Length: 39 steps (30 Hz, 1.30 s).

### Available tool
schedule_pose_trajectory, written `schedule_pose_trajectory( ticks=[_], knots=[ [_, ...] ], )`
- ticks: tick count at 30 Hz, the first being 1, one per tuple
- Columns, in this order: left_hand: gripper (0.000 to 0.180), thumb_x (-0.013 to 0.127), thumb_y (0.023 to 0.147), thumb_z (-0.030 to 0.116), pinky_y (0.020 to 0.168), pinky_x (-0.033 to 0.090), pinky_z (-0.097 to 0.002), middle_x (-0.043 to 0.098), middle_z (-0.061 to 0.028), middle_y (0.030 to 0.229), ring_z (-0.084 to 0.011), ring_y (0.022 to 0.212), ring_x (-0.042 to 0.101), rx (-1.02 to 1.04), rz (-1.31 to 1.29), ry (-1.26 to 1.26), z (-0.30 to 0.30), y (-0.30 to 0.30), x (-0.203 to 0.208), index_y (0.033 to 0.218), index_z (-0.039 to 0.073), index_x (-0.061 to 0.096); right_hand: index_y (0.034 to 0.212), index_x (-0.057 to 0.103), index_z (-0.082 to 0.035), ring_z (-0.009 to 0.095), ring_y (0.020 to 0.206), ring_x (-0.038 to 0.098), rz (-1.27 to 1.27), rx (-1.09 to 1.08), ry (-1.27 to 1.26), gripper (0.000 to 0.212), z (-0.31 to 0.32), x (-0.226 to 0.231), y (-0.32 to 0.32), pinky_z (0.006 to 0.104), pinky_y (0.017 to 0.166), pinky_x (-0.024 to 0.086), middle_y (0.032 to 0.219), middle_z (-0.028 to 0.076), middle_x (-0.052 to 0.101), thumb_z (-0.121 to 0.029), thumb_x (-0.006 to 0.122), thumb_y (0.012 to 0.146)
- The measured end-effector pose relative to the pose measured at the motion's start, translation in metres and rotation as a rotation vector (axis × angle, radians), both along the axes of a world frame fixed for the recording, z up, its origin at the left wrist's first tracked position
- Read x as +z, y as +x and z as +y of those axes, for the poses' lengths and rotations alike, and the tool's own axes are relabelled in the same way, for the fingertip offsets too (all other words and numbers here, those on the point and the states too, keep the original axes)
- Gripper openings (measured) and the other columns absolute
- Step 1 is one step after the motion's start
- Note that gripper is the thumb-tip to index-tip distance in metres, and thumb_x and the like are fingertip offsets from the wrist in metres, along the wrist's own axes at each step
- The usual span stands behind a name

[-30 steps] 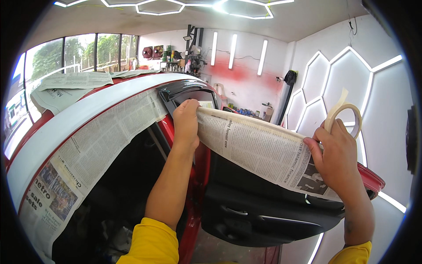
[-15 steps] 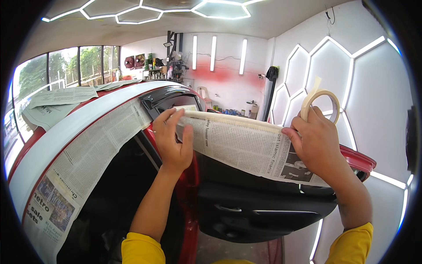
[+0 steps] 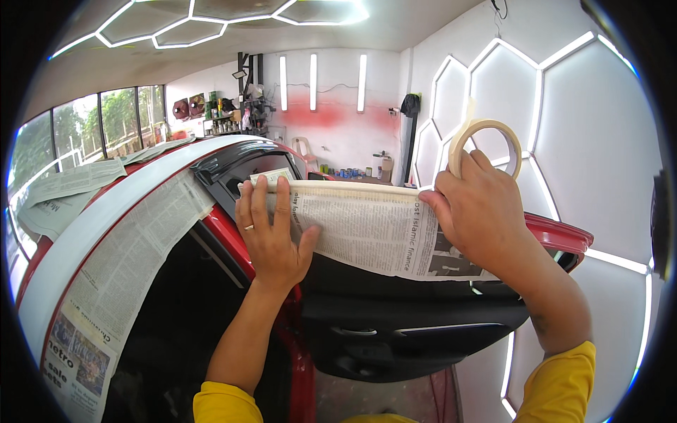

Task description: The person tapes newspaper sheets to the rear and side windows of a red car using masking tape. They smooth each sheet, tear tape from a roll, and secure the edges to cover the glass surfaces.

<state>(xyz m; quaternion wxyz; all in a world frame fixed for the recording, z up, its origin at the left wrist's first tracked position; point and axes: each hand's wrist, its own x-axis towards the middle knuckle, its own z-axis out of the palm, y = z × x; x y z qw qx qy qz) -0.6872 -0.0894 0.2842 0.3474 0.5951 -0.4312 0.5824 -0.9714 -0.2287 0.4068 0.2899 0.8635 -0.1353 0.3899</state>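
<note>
A newspaper sheet with masking tape along its top edge hangs over the upper part of an open car door. My left hand lies against the sheet's left end, fingers straight and pointing up, fingertips at the taped edge. At the sheet's right part, my right hand grips a roll of masking tape, its thumb pressed on the top edge. A loose tail of tape sticks up from the roll. The hand hides part of the sheet there.
To the left, more newspaper runs along the car's side below a white roof edge. Paper sheets lie on the roof. Hexagonal lights line the right wall; a chair and several cans stand at the back.
My left hand has gone from bent, raised fingers to straight ones laid on the sheet's end. My right hand still holds the tape roll. The whole view has shifted slightly.
</note>
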Motion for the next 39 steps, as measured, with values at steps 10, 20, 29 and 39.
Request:
schedule_pose_trajectory(
  ticks=[10, 20, 29, 39],
  knots=[
    [0.083, 0.055, 0.101, 0.072, 0.124, 0.024, -0.0634, 0.058, -0.0224, 0.152, -0.0458, 0.145, 0.049, 0.001, -0.127, 0.107, -0.011, -0.044, 0.012, 0.151, 0.006, 0.066, 0.094, 0.08, -0.004, 0.024, 0.101, 0.068, 0.003, -0.054, -0.052, 0.029, 0.003, 0.002, 0.0, 0.0388, 0.071, 0.058, 0.1, 0.01, 0.07, -0.033, 0.078, 0.096],
    [0.084, 0.07, 0.091, 0.067, 0.119, 0.036, -0.0606, 0.06, -0.0189, 0.145, -0.0422, 0.138, 0.053, -0.169, -0.207, 0.221, -0.032, -0.072, 0.03, 0.15, 0.006, 0.065, 0.092, 0.081, -0.004, 0.025, 0.1, 0.069, 0.043, -0.092, -0.054, 0.032, 0.007, 0.009, 0.0, 0.0391, 0.074, 0.059, 0.097, 0.009, 0.07, -0.036, 0.078, 0.096],
    [0.077, 0.071, 0.092, 0.065, 0.127, 0.025, -0.0617, 0.058, -0.0186, 0.15, -0.0419, 0.143, 0.049, -0.158, -0.148, 0.22, -0.005, -0.034, 0.023, 0.15, 0.015, 0.068, 0.091, 0.078, -0.004, 0.03, 0.104, 0.066, 0.031, -0.215, 0.16, 0.033, 0.004, 0.012, -0.07, 0.0438, 0.081, 0.057, 0.099, 0.013, 0.068, -0.037, 0.085, 0.089],
    [0.075, 0.06, 0.096, 0.063, 0.128, 0.021, -0.0659, 0.057, -0.021, 0.151, -0.0438, 0.147, 0.047, -0.153, -0.246, 0.28, -0.032, -0.076, 0.028, 0.149, 0.01, 0.068, 0.094, 0.076, -0.002, 0.034, 0.093, 0.064, -0.349, 0.074, 0.462, 0.025, -0.043, -0.034, -0.154, 0.0457, 0.08, 0.051, 0.101, 0.015, 0.064, -0.026, 0.081, 0.096]
  ],
)
